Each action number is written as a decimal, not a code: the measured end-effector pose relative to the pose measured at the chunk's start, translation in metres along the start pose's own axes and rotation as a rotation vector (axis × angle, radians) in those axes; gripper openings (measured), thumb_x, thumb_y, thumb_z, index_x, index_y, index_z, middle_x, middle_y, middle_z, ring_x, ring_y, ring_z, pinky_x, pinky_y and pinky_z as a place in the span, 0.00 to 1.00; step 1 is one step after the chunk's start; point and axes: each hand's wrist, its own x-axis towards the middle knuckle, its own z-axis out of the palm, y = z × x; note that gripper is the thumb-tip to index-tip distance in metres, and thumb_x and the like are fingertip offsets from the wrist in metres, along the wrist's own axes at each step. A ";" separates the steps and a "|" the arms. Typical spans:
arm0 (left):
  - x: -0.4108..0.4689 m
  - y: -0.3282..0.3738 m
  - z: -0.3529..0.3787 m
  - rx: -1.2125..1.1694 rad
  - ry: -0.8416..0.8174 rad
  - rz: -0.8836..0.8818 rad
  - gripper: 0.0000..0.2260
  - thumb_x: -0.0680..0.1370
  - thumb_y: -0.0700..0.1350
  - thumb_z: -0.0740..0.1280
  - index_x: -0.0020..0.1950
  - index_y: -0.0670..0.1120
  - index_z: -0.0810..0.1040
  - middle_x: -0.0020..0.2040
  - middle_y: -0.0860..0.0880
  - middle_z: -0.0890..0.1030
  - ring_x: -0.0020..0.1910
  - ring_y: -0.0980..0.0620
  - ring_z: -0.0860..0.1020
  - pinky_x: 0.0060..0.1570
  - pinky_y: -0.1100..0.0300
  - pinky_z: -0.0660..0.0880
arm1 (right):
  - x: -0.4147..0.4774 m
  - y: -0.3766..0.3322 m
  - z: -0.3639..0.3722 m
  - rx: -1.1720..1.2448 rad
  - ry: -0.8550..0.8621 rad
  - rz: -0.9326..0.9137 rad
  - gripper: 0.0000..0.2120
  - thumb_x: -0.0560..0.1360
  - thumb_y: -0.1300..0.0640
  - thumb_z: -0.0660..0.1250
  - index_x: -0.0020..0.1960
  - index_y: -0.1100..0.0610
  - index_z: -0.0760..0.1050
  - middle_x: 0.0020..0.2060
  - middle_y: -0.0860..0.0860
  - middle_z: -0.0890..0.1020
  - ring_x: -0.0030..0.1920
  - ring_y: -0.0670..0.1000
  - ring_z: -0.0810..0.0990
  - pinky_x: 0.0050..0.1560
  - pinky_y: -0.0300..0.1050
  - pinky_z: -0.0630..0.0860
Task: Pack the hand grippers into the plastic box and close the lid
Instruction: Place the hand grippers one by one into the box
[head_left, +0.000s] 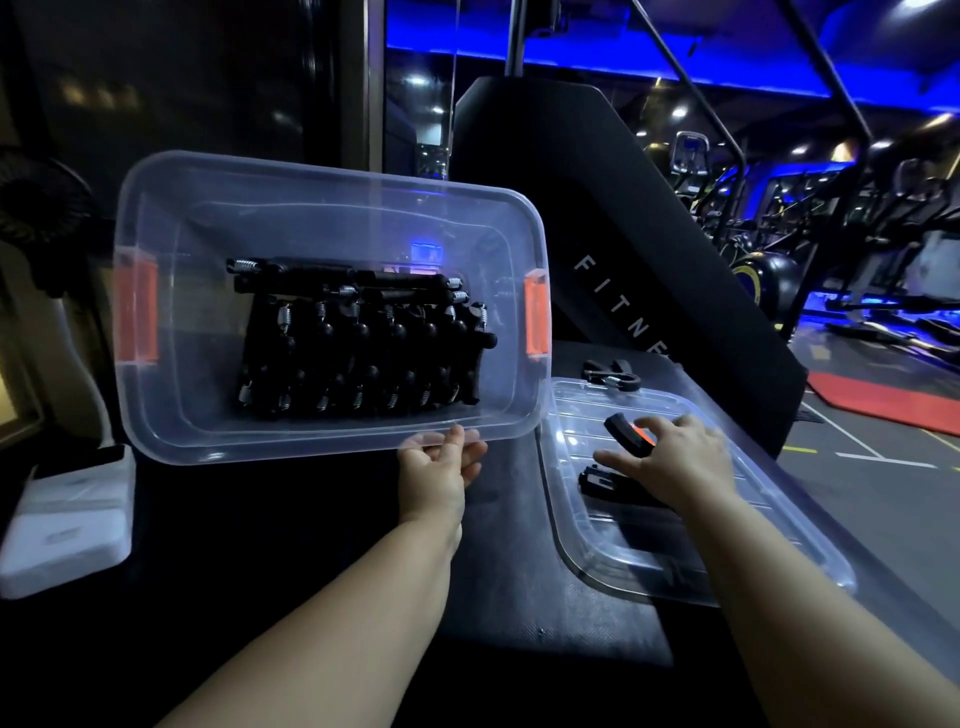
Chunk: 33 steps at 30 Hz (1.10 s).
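1. Plastic box (166, 410): clear, tilted up toward the viewer, likely to ease loading; rows of hand grippers (363, 343) inside.
2. Lid (613, 545): flat on the table (519, 597), right of the box.
3. Left hand (441, 457): grips the box's near rim, holding the tilt.
4. Right hand (675, 457): right of the box, curled over a loose gripper (626, 431) on the lid; whether it has a grasp cannot be told.

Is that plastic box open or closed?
Open. The plastic box has nothing on top; its lid lies beside it, where the right hand grips a hand gripper.
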 end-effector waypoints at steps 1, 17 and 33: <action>0.000 0.000 -0.001 0.002 0.004 -0.001 0.04 0.81 0.43 0.62 0.49 0.45 0.68 0.43 0.47 0.83 0.42 0.51 0.83 0.40 0.60 0.76 | -0.003 -0.001 -0.002 -0.010 0.029 -0.020 0.36 0.60 0.22 0.61 0.60 0.43 0.76 0.52 0.49 0.72 0.61 0.57 0.67 0.60 0.50 0.67; -0.003 0.002 -0.003 -0.052 0.040 -0.104 0.05 0.80 0.40 0.64 0.47 0.46 0.68 0.42 0.46 0.82 0.43 0.50 0.81 0.43 0.59 0.76 | -0.044 0.010 -0.029 0.061 0.133 -0.228 0.17 0.75 0.38 0.61 0.53 0.47 0.81 0.53 0.49 0.69 0.60 0.53 0.62 0.60 0.44 0.60; -0.010 0.022 -0.020 -0.131 0.133 -0.256 0.06 0.81 0.41 0.61 0.50 0.39 0.75 0.44 0.43 0.80 0.41 0.51 0.81 0.40 0.59 0.76 | -0.038 -0.009 -0.071 -0.440 -0.133 -0.393 0.12 0.79 0.41 0.55 0.44 0.48 0.66 0.33 0.43 0.74 0.39 0.50 0.72 0.55 0.48 0.66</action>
